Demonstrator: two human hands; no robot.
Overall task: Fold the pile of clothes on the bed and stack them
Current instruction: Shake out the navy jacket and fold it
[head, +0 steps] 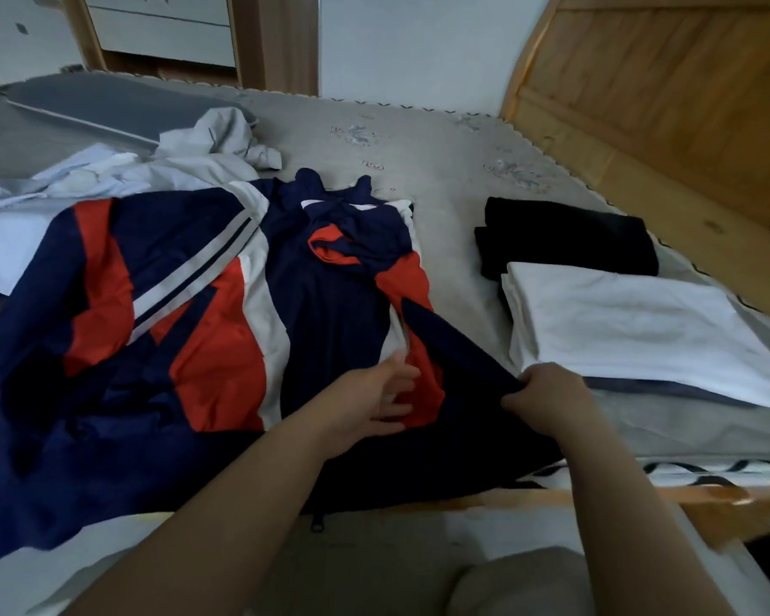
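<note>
A navy, red and white jacket (187, 304) lies spread across the middle of the bed, its collar toward the far side. My right hand (547, 395) pinches the jacket's dark right edge near the front of the bed. My left hand (374, 402) rests on the jacket's red panel just left of it, fingers apart and curled toward the fabric. To the right lies a folded white garment (632, 331) on top of a grey-blue one (667, 389), with a folded black garment (565, 237) behind them. Unfolded pale grey and light blue clothes (187, 162) sit in a heap at the back left.
The grey mattress (445, 144) is bare at the back. A wooden headboard (667, 95) rises on the right, and the wooden bed frame (707, 500) runs along the front edge. A dark grey folded sheet (107, 104) lies far left; a cabinet stands behind.
</note>
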